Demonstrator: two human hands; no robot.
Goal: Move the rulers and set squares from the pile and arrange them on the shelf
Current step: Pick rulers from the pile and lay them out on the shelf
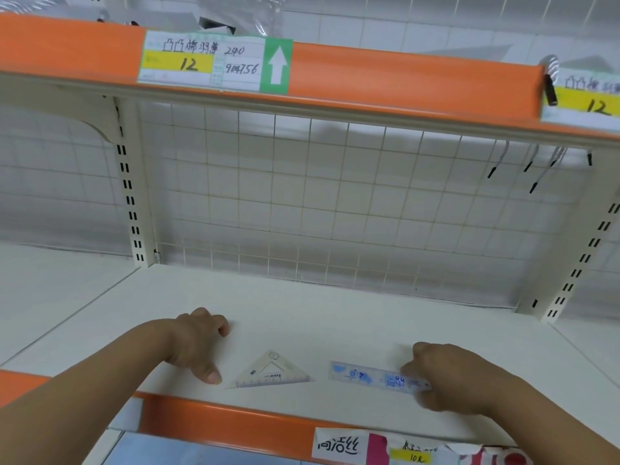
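Right hand (459,377) pinches the ruler (365,377); lay it flat along the shelf's (335,313) front edge, beside the set square (271,372); left hand (194,344) fingers relaxed, empty.

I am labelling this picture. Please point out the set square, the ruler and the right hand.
set square (270,376): head view, its lower printed band.
ruler (369,377): head view, its uncovered left half.
right hand (459,377): head view, back of the hand.

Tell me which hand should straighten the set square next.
Left, probably. The left hand rests empty on the shelf right beside the set square, thumb near its corner, while the right hand is occupied pinching the ruler at its right end.
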